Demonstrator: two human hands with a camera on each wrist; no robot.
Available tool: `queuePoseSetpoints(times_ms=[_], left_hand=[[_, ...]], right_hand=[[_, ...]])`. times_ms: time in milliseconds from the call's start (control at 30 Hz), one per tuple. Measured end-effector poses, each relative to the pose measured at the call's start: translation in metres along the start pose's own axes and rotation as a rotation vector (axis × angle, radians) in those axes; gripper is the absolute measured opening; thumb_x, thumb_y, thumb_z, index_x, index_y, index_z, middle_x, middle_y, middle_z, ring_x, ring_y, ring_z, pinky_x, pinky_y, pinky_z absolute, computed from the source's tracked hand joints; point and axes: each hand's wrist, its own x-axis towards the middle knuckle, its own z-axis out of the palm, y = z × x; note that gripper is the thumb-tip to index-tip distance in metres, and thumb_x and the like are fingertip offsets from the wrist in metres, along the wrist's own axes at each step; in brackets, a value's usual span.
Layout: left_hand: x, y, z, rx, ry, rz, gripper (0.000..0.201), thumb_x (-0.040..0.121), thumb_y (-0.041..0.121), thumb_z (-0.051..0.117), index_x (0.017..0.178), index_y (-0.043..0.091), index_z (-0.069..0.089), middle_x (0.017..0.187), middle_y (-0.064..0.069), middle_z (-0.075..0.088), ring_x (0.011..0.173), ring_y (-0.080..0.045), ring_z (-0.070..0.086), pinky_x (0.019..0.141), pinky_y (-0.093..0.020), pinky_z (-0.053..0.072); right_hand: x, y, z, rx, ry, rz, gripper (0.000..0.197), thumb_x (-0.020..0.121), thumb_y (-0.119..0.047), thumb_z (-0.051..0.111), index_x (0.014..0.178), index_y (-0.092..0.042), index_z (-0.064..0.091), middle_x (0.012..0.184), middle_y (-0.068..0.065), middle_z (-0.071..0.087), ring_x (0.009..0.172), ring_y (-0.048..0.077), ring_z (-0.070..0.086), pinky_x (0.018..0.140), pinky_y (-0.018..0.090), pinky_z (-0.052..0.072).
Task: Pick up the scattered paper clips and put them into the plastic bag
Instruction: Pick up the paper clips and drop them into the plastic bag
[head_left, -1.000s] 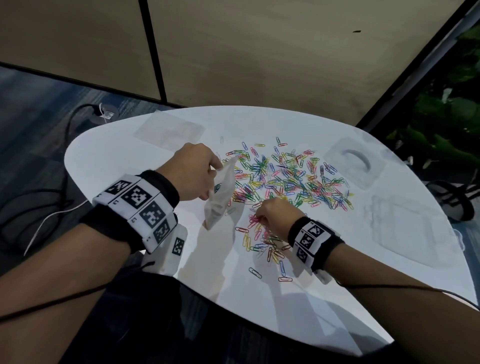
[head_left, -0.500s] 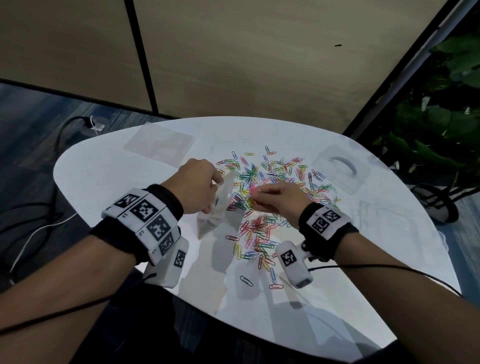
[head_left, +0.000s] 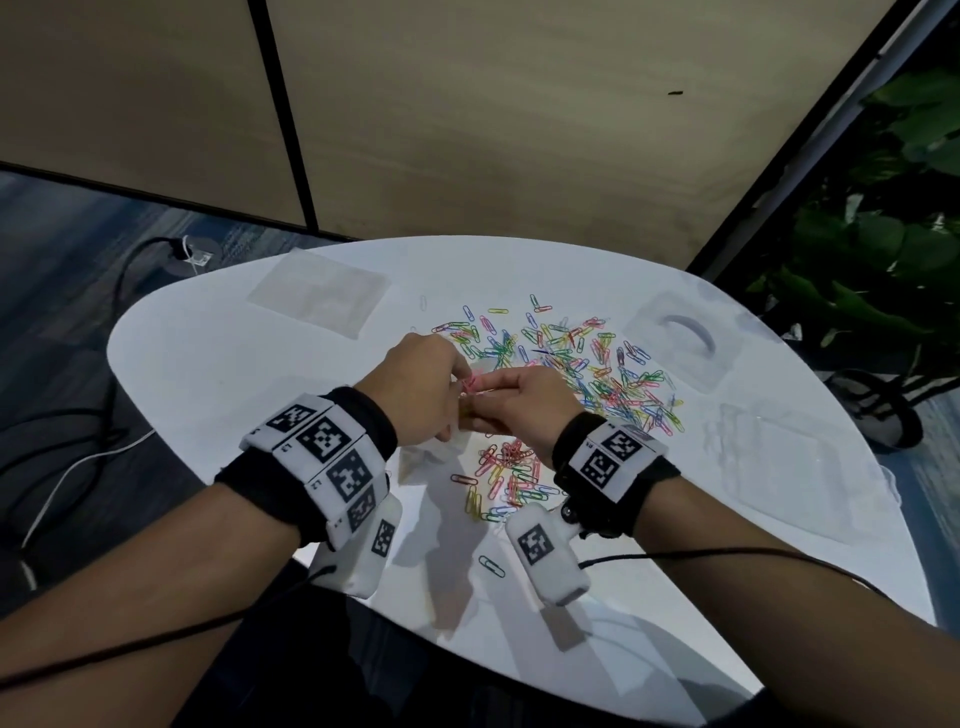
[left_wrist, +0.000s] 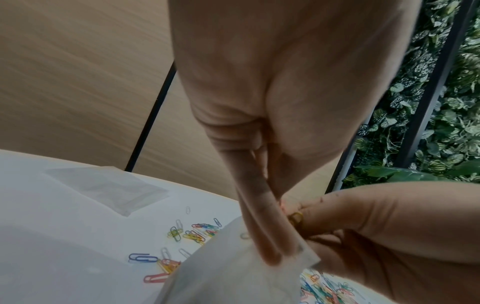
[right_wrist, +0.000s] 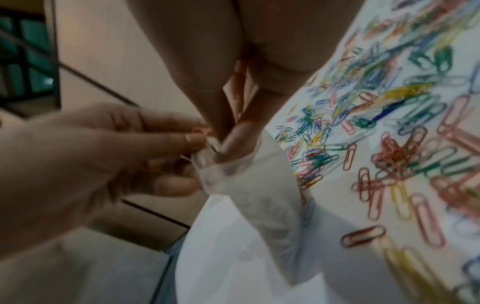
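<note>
Many coloured paper clips (head_left: 576, 364) lie scattered across the middle of the white table (head_left: 208, 364), with a smaller heap (head_left: 506, 467) near my wrists. My left hand (head_left: 457, 397) pinches the rim of the small clear plastic bag (left_wrist: 233, 275), which hangs below it. My right hand (head_left: 483, 387) meets it at the bag's mouth and pinches a few paper clips (head_left: 470, 383), pink in the head view, one yellow clip (left_wrist: 296, 219) in the left wrist view. In the right wrist view the bag (right_wrist: 259, 195) sags under both sets of fingers, and the bag's inside is hidden.
A flat clear bag (head_left: 317, 296) lies at the table's back left. Clear packaging with a curved handle (head_left: 680, 338) and another clear sheet (head_left: 779, 457) lie on the right. One clip (head_left: 491, 565) lies alone near the front edge. Cables (head_left: 78, 457) run on the floor at left, plants (head_left: 883, 260) stand right.
My right hand rose from the near heap with clips and moved left to the bag's mouth. The left hand kept hold of the bag and lifted it slightly.
</note>
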Motion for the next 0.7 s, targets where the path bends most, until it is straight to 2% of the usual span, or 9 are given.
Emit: queuePoseSetpoints(times_ms=[100, 167, 233, 300, 400, 500, 567, 633, 700], left_hand=[[0.000, -0.001, 0.002, -0.004, -0.040, 0.016, 0.021, 0.098, 0.008, 0.055, 0.109, 0.012, 0.074, 0.069, -0.011, 0.075, 0.058, -0.020, 0.075, 0.068, -0.038, 0.065], [0.001, -0.003, 0.003, 0.014, -0.050, 0.008, 0.021, 0.096, 0.005, 0.058, 0.107, 0.012, 0.074, 0.071, -0.012, 0.075, 0.058, -0.020, 0.075, 0.066, -0.040, 0.065], [0.001, -0.006, 0.002, 0.017, -0.034, 0.000, 0.022, 0.095, 0.004, 0.057, 0.107, 0.011, 0.075, 0.072, -0.013, 0.075, 0.058, -0.023, 0.075, 0.063, -0.041, 0.065], [0.001, -0.008, -0.001, 0.019, -0.018, -0.009, 0.024, 0.096, 0.005, 0.055, 0.111, 0.009, 0.073, 0.077, -0.013, 0.075, 0.059, -0.023, 0.075, 0.068, -0.040, 0.065], [-0.002, -0.011, -0.005, 0.020, 0.007, -0.027, 0.028, 0.099, 0.005, 0.050, 0.121, 0.007, 0.067, 0.078, -0.012, 0.074, 0.060, -0.022, 0.075, 0.073, -0.038, 0.064], [-0.003, -0.013, -0.010, 0.012, 0.020, -0.039, 0.030, 0.100, 0.004, 0.048, 0.125, 0.005, 0.064, 0.075, -0.013, 0.075, 0.060, -0.021, 0.075, 0.073, -0.037, 0.064], [-0.003, -0.012, -0.014, 0.006, 0.016, -0.054, 0.031, 0.100, 0.005, 0.047, 0.126, 0.006, 0.064, 0.075, -0.014, 0.075, 0.061, -0.021, 0.076, 0.072, -0.035, 0.064], [-0.003, -0.012, -0.017, -0.001, 0.009, -0.066, 0.031, 0.100, 0.005, 0.047, 0.126, 0.006, 0.063, 0.075, -0.013, 0.075, 0.060, -0.021, 0.076, 0.070, -0.033, 0.064], [-0.003, -0.011, -0.018, 0.004, 0.004, -0.076, 0.031, 0.100, 0.005, 0.047, 0.126, 0.006, 0.064, 0.073, -0.011, 0.073, 0.058, -0.019, 0.075, 0.068, -0.032, 0.063]], right_hand=[[0.000, -0.002, 0.001, -0.295, 0.059, -0.058, 0.011, 0.088, 0.000, 0.063, 0.089, -0.006, 0.072, 0.072, 0.009, 0.070, 0.050, 0.008, 0.068, 0.051, 0.017, 0.055], [0.001, -0.001, 0.001, -0.528, 0.059, -0.139, 0.017, 0.090, -0.005, 0.060, 0.090, -0.015, 0.074, 0.068, 0.000, 0.067, 0.049, 0.000, 0.064, 0.047, 0.010, 0.049], [0.002, 0.001, 0.001, -0.644, -0.025, -0.182, 0.020, 0.088, -0.010, 0.059, 0.094, -0.019, 0.075, 0.078, 0.000, 0.073, 0.070, 0.011, 0.071, 0.065, 0.024, 0.060], [-0.002, -0.001, -0.002, -0.604, -0.104, -0.192, 0.025, 0.087, -0.005, 0.059, 0.103, -0.017, 0.074, 0.095, 0.003, 0.075, 0.087, 0.019, 0.073, 0.081, 0.037, 0.060], [-0.014, -0.006, -0.015, -0.401, -0.096, -0.258, 0.023, 0.090, 0.003, 0.059, 0.105, -0.007, 0.073, 0.100, 0.006, 0.074, 0.086, 0.018, 0.074, 0.078, 0.033, 0.061], [-0.022, 0.009, -0.047, -0.509, -0.055, -0.253, 0.020, 0.086, -0.006, 0.070, 0.105, -0.011, 0.072, 0.089, 0.005, 0.074, 0.075, 0.021, 0.073, 0.070, 0.039, 0.062], [-0.028, 0.032, -0.069, -0.816, -0.105, -0.075, 0.052, 0.076, -0.023, 0.082, 0.123, -0.018, 0.062, 0.098, 0.002, 0.070, 0.074, 0.022, 0.071, 0.075, 0.039, 0.061], [-0.034, 0.059, -0.082, -1.159, -0.181, 0.077, 0.095, 0.062, -0.042, 0.088, 0.142, -0.025, 0.040, 0.118, 0.004, 0.058, 0.089, 0.021, 0.066, 0.089, 0.035, 0.054], [-0.040, 0.083, -0.085, -1.226, -0.223, 0.125, 0.124, 0.049, -0.049, 0.092, 0.149, -0.028, 0.022, 0.127, 0.008, 0.043, 0.101, 0.024, 0.059, 0.096, 0.035, 0.049]])
